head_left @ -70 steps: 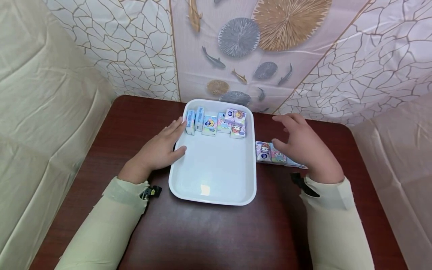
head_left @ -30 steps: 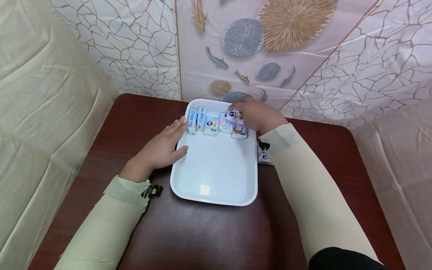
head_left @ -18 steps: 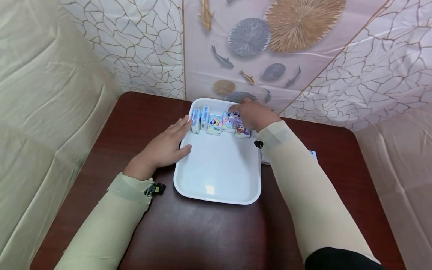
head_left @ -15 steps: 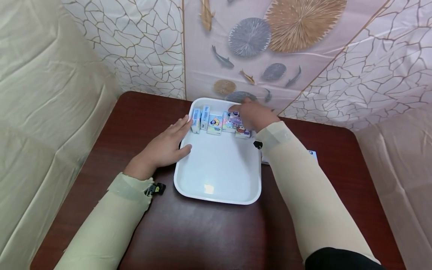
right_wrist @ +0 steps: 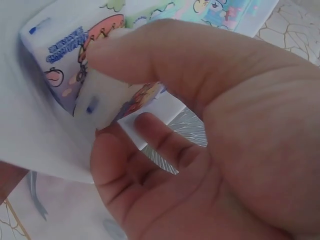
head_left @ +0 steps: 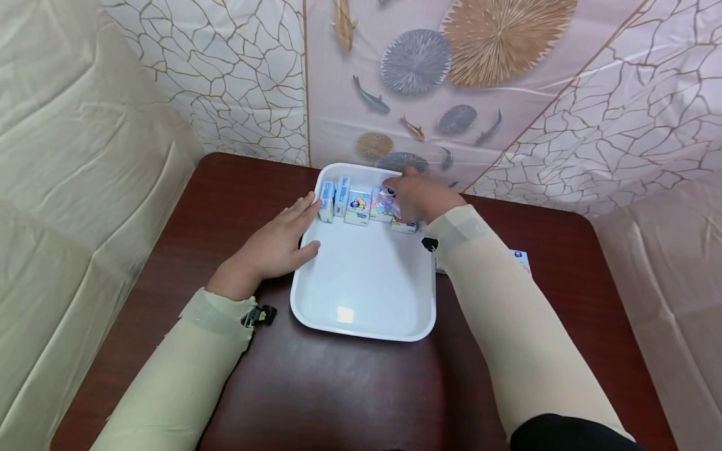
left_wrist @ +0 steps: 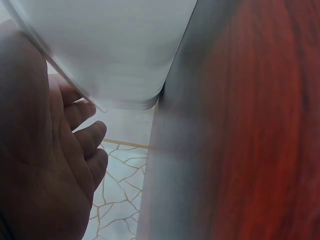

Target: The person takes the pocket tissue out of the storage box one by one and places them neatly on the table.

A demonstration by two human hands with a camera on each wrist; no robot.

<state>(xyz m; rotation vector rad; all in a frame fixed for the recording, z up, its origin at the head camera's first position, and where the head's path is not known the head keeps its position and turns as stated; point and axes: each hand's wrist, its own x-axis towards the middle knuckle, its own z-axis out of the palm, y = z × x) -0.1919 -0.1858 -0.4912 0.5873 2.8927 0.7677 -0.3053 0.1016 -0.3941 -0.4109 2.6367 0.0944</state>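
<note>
A white tray (head_left: 363, 282) lies on the dark table with a row of small cartoon-printed tissue packs along its far end. Two blue packs, including a left one (head_left: 326, 202), stand on edge. Beside them lie a yellow-figured pack (head_left: 358, 208) and a pink one. My right hand (head_left: 427, 195) pinches a purple tissue pack (right_wrist: 107, 97) between thumb and fingers, above another pack (head_left: 403, 225) in the far right corner; the hand partly hides both. My left hand (head_left: 277, 241) rests along the tray's left rim, fingers extended and thumb over the edge.
More packs lie on the table right of the tray, mostly hidden by the right sleeve; a blue pack's end (head_left: 520, 258) shows past it. A patterned cloth wall (head_left: 417, 113) stands behind the table's far edge.
My right hand has gone from above the packs beside the tray to its far right corner and taken hold of the top pack, which has shifted slightly left. My left hand stays on the rim.
</note>
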